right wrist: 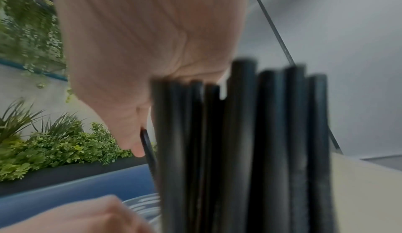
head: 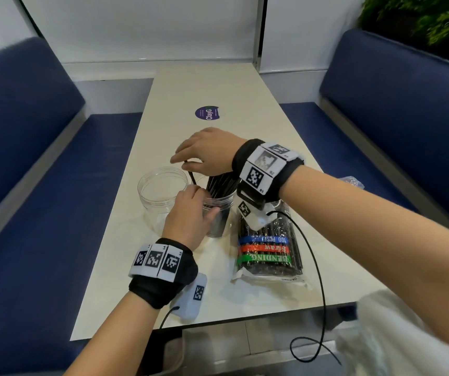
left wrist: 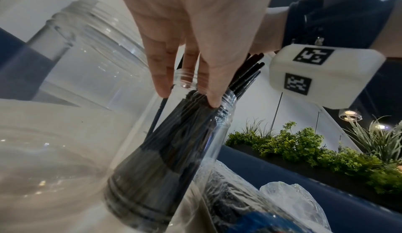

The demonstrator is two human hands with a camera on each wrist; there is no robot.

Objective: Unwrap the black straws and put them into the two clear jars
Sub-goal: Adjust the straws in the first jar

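Hands (head: 191, 215) on straw-packed jar (head: 218, 213)

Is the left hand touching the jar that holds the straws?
Touching. In the left wrist view the left hand's fingertips press on the threaded rim of the jar full of black straws.

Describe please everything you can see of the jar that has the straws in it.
The jar with straws is clear, looks like plastic, with screw threads at its open mouth and no lid on. It stands upright on the table, right beside the empty jar. Black straws fill it and stick out above the rim. The left hand grips its neck; the right hand pinches one straw above it. The straw packet lies to its right.
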